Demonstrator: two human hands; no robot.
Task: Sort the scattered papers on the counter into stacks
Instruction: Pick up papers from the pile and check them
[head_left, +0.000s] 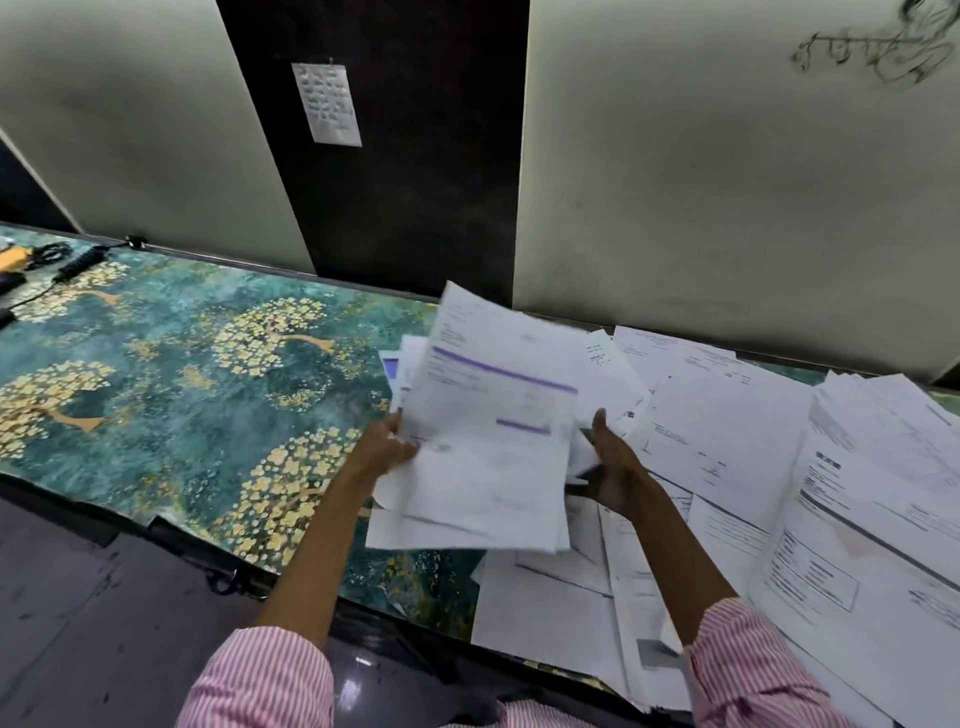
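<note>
Paper bundle (488, 447) between left hand (387, 449) and right hand (613, 467), above counter (182, 374).

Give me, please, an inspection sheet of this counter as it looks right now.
Surface: counter with a teal and gold tree-pattern covering, visible on its left part.
Job's things: bundle of papers held above the counter; loose papers overlapping across the right part, no tidy stack seen.
Clutter: yellow object at the far left edge, partly out of view.
Hands: left hand grips the bundle's left edge; right hand grips its right edge.
Cables: coiled black cable at far left.
Surroundings: pale wall panels; note pinned on a dark panel.
</note>
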